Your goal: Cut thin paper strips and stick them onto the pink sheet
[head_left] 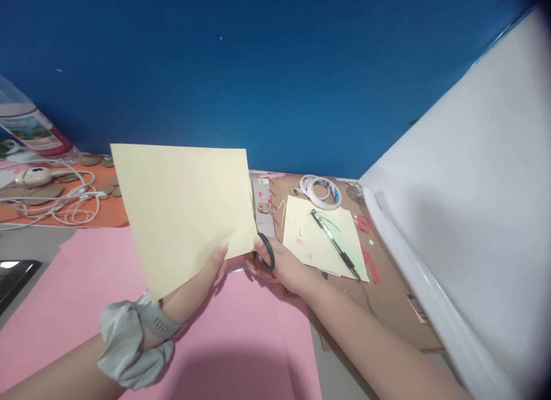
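A sheet of pale yellow paper (185,205) is held up by my left hand (213,271), with the thumb on its face near the lower edge and the fingers behind. My right hand (275,262) is closed around the black handle of a pair of scissors (270,252). The scissors are at the right edge of the yellow sheet, their blades pointing away from me and mostly hidden. A grey watch band and a grey scrunchie (129,342) circle my left wrist. Under both hands lies pink paper (232,342).
To the right, a cardboard board (387,308) carries rolls of tape (331,204), a pen (336,242) on yellow paper, and red scraps. White earphones (81,199) and a bottle (34,130) are at left, above a dark device (17,279). A white sheet (473,187) rises at right.
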### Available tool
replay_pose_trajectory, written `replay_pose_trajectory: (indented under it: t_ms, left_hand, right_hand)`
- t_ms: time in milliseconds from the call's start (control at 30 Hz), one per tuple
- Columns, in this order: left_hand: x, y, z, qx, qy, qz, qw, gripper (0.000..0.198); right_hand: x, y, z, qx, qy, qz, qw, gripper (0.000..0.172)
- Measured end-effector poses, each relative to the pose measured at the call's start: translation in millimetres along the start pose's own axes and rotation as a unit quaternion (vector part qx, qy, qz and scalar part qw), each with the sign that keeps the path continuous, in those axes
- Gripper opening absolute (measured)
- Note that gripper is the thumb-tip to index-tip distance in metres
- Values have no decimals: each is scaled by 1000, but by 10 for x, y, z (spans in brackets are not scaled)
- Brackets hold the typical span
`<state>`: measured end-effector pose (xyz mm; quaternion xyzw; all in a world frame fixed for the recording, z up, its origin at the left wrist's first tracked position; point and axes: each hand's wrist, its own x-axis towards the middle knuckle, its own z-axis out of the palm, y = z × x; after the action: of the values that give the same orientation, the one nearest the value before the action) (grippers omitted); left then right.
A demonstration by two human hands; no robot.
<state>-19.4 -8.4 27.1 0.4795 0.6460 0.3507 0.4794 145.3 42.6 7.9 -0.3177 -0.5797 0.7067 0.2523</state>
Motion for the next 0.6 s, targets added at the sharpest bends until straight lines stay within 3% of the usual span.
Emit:
replay_pose_trajectory:
  t_ms: [133,333,600]
  left_hand:
    - [-18,30,39,0,14,-22,1000,53]
    - [-10,-8,26,11,-13,13,1000,53]
    - [5,24,43,-11,-14,-23,1000,54]
  right_hand:
    - [5,1,-3,6,4,11,1000,52]
    - [1,29,-10,6,12,13,1000,50]
    - [-3,42,-10,33,17,20,999,46]
